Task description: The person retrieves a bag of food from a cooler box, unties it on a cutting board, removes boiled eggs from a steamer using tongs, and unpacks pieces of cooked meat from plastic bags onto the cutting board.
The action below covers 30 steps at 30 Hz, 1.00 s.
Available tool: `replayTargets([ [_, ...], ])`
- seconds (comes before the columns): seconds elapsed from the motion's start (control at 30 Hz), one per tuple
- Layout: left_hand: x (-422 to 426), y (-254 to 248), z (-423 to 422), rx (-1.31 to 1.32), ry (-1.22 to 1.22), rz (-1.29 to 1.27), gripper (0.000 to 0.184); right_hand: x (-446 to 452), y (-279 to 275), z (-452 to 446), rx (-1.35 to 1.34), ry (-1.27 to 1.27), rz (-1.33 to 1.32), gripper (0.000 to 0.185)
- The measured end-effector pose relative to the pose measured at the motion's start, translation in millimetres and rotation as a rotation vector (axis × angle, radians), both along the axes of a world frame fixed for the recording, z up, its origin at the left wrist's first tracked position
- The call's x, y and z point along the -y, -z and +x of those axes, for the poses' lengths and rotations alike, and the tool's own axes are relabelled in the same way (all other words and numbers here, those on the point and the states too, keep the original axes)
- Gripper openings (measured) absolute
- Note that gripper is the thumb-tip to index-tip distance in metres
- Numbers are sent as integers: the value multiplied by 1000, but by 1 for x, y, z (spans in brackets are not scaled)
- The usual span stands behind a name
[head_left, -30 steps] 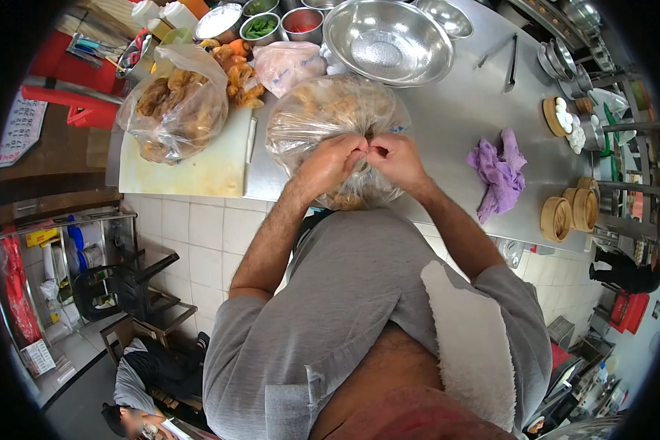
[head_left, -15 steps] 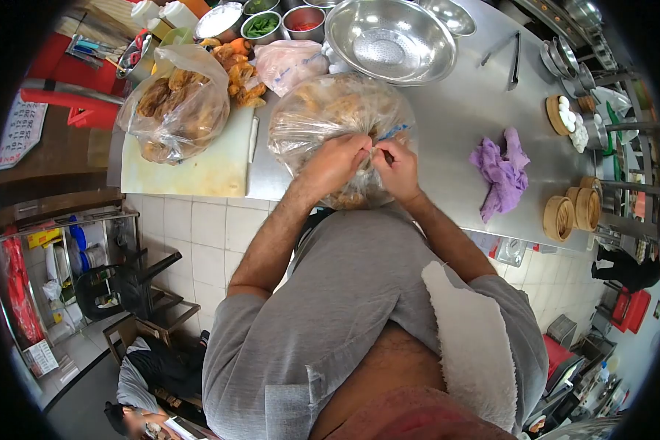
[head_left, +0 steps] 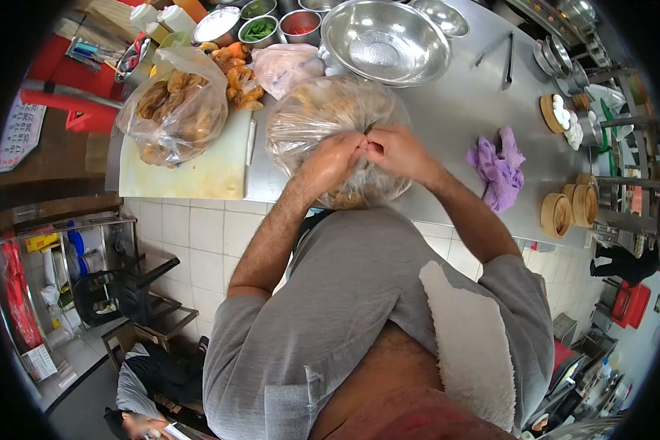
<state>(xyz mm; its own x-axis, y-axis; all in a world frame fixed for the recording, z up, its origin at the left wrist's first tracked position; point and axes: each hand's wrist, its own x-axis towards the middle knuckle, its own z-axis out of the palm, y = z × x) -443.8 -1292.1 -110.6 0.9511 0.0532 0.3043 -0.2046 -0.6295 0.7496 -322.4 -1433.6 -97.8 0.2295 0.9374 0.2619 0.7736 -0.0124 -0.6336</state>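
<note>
A large clear plastic bag (head_left: 301,125) full of brownish food pieces sits at the front edge of the steel counter, close to my body. Its gathered neck is between my two hands. My left hand (head_left: 337,155) pinches the gathered plastic with closed fingertips. Close against it, my right hand (head_left: 396,150) is also closed on the twisted plastic, knuckles up. The exact fold or knot under the fingertips is hidden. To the left, a second clear bag (head_left: 176,110) of browned food pieces rests on a pale cutting board (head_left: 191,180).
A perforated metal bowl (head_left: 387,44) and a pink-white bag (head_left: 286,70) lie behind. Right of my hands are a purple cloth (head_left: 497,169), tongs (head_left: 509,62) and bamboo steamers (head_left: 557,215). Metal tubs (head_left: 301,27) line the back. A person (head_left: 143,381) sits at lower left.
My right hand has turned over the bag's neck, and its forearm has swung outward to the right. My left hand keeps its pinch in nearly the same place.
</note>
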Motion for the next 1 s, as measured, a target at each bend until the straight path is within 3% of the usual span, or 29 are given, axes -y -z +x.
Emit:
replayTargets([
  [0.2,7,-11,0,-107,-63,9,8,9,36,-28,-72,391,229,5],
  [0.27,9,-12,-1,-108,-67,22,7,7,52,-45,-707,672,318,6],
  [0.4,8,-4,-2,-23,-62,28,6,9,58,-46,-901,703,379,11],
  [0.47,8,-2,-2,12,-53,23,6,18,49,-29,-731,460,176,12],
  [0.5,7,-1,-2,45,-47,17,5,18,36,-21,-730,461,177,12],
  [0.57,7,0,-2,54,-45,16,5,18,7,-8,-267,125,60,12],
  [0.6,7,0,-1,65,-44,18,5,16,5,-2,-265,131,62,12],
  [0.67,5,3,-1,54,-30,27,6,13,3,8,-12,-44,-3,11],
  [0.8,7,-2,0,29,-55,-7,10,10,4,-2,139,47,0,9],
  [0.87,8,-6,3,1,-44,-42,13,6,19,-12,-40,416,194,5],
  [0.9,8,-9,4,-33,-38,-79,16,3,27,-14,-35,410,194,5],
  [0.97,10,-17,8,-116,-64,-71,18,-1,40,-21,-1273,728,319,7],
  [1.0,11,-18,8,-204,-79,-62,21,1,41,-22,-1279,728,314,7],
])
